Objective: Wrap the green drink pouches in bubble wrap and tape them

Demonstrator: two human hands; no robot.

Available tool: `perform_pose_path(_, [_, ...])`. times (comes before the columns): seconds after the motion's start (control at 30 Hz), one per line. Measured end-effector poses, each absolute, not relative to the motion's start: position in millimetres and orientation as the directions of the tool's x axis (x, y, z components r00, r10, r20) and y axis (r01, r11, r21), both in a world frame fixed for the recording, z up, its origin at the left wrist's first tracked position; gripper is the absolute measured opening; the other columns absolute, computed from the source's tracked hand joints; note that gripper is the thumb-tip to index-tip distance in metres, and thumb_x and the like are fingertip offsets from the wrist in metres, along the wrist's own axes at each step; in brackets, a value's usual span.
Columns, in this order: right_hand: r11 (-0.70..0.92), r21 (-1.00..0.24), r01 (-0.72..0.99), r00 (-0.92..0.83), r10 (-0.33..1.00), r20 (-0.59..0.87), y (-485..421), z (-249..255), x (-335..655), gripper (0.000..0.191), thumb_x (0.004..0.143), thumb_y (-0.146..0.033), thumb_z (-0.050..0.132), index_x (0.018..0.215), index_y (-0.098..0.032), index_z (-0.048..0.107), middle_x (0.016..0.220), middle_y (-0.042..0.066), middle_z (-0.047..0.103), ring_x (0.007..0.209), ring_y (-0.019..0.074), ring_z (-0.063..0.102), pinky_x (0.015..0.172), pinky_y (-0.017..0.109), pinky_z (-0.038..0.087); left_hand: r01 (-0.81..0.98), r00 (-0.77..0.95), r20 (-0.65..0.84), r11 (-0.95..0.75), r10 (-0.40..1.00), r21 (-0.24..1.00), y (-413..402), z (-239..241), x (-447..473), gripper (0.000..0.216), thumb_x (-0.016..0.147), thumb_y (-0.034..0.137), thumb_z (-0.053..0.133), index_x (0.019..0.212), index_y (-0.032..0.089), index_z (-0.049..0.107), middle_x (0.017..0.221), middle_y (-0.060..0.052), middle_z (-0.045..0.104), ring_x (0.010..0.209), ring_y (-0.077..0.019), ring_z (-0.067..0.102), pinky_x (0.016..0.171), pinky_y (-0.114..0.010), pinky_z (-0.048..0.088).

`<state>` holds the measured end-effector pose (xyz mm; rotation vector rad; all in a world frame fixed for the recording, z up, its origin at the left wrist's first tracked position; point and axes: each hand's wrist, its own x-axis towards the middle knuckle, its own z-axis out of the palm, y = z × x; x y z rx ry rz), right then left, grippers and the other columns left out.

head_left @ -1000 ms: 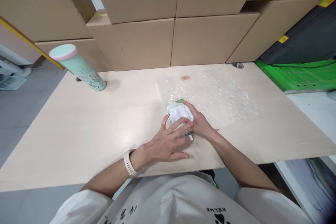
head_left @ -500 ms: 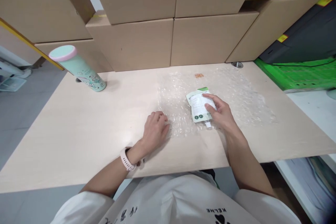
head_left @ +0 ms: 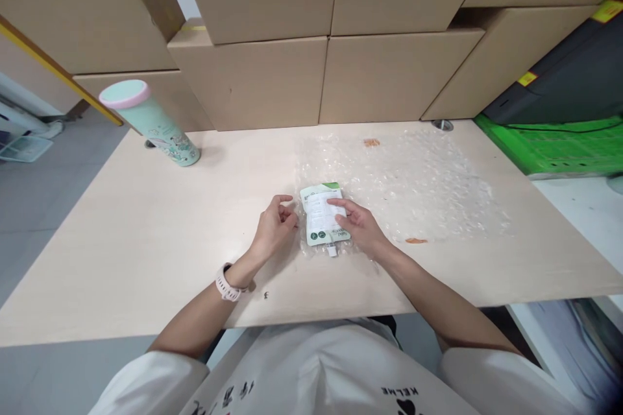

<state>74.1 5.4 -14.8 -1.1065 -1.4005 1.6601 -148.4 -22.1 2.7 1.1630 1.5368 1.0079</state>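
A white and green spout pouch [head_left: 321, 219] lies on a sheet of bubble wrap [head_left: 389, 188], near its left edge, with its white cap pointing toward me. My right hand [head_left: 363, 225] grips the pouch from the right, thumb and index finger on its printed face. The other fingers are hidden. At the left edge of the wrap, my left hand [head_left: 276, 228] is closed, its curled fingertips pinching the film just beside the pouch. A pale pink watch band circles my left wrist.
A mint tumbler [head_left: 153, 123] with a pink rim stands at the back left of the table [head_left: 146, 259]. Stacked cardboard boxes [head_left: 263, 84] line the back edge. To the right are a green crate [head_left: 569, 149] and a dark grey case [head_left: 569, 78].
My right hand has brought the pouch left and slightly toward me, to the wrap's left edge. My left hand has shifted slightly left, its fingers now at the wrap edge.
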Motion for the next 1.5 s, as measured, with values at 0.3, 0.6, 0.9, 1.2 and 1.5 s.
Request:
perform_pose_path(0.3, [0.129, -0.89, 0.437, -0.418, 0.905, -0.074, 5, -8, 82, 0.047, 0.094, -0.039, 0.048, 0.14, -0.029, 0.051, 0.095, 0.004, 0.071, 0.077, 0.0219, 0.067, 0.064, 0.036, 0.054, 0.235, -0.073, -0.185, 0.197, 0.98, 0.952, -24, -1, -149, 0.049, 0.076, 0.016, 0.065, 0.123, 0.021, 0.05, 0.071, 0.004, 0.063, 0.06, -0.0112, 0.06, 0.06, -0.025, 0.046])
perform_pose_path(0.6, [0.391, -0.543, 0.743, -0.385, 0.914, 0.132, 0, 6, 84, 0.034, 0.094, -0.034, 0.051, 0.126, -0.026, 0.061, 0.105, 0.008, 0.064, 0.093, 0.0237, 0.063, 0.068, 0.034, 0.05, -0.219, -0.086, -0.351, 0.326, 0.933, 0.92, -23, 12, -137, 0.059, 0.07, 0.016, 0.071, 0.123, 0.019, 0.044, 0.087, -0.001, 0.067, 0.063, -0.0101, 0.062, 0.062, -0.026, 0.051])
perform_pose_path(0.9, [0.108, -0.913, 0.392, -0.414, 0.907, -0.07, -2, 14, 83, 0.043, 0.097, -0.051, 0.046, 0.125, -0.022, 0.061, 0.103, 0.008, 0.07, 0.09, 0.0213, 0.067, 0.076, 0.035, 0.054, -0.308, 0.094, -0.069, 0.095, 0.993, 0.947, -37, 16, -131, 0.052, 0.085, 0.036, 0.067, 0.13, 0.021, 0.045, 0.12, -0.013, 0.07, 0.099, -0.0204, 0.067, 0.082, -0.034, 0.053])
perform_pose_path(1.2, [-0.1, -0.977, 0.188, -0.65, 0.733, -0.2, -7, 28, 80, 0.057, 0.098, -0.065, 0.033, 0.101, -0.022, 0.071, 0.096, 0.005, 0.07, 0.101, 0.0219, 0.063, 0.099, 0.038, 0.045, 0.479, 0.53, 0.416, -0.665, 0.739, 0.573, -48, 8, -119, 0.044, 0.095, 0.029, 0.056, 0.138, 0.023, 0.05, 0.143, -0.01, 0.056, 0.115, -0.0249, 0.053, 0.098, -0.045, 0.045])
perform_pose_path(1.5, [0.221, -0.723, 0.655, -0.363, 0.931, -0.044, 3, 7, 86, 0.042, 0.098, -0.045, 0.043, 0.065, -0.02, 0.051, 0.057, -0.003, 0.048, 0.055, 0.0128, 0.047, 0.057, 0.027, 0.03, 0.64, 0.598, 0.247, -0.64, 0.763, 0.425, -49, -1, -115, 0.04, 0.098, 0.027, 0.05, 0.137, 0.021, 0.052, 0.149, -0.009, 0.051, 0.115, -0.0275, 0.051, 0.094, -0.046, 0.044])
